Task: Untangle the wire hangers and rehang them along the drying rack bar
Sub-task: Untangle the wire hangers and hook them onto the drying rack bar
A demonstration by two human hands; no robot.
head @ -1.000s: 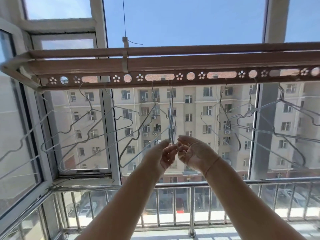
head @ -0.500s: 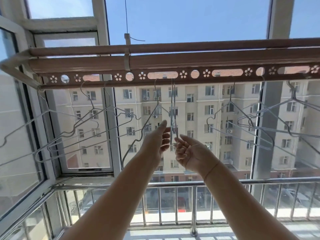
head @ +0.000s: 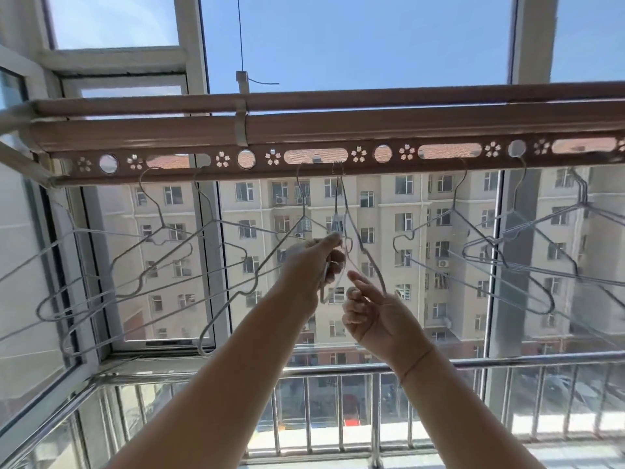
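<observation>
A brown drying rack bar (head: pixel 338 130) with flower cut-outs and slots runs across the top. Several thin wire hangers hang from its slotted strip: a group at the left (head: pixel 142 275), a bunched pair in the middle (head: pixel 338 211), and a group at the right (head: pixel 500 252). My left hand (head: pixel 313 265) is raised below the middle pair, fingers closed on the wire of one hanger. My right hand (head: pixel 368 309) sits just right of it and lower, fingers loosely curled and apart, next to the other hanger's wire, holding nothing.
A steel balcony railing (head: pixel 338 370) crosses below my arms. A white window frame (head: pixel 199 231) stands at the left with an open pane. A thin cable (head: pixel 240 35) drops to the rack. Apartment blocks fill the background.
My left hand has risen and closed on a middle hanger. My right hand has let go and dropped slightly right. The middle pair has spread apart at the bottom.
</observation>
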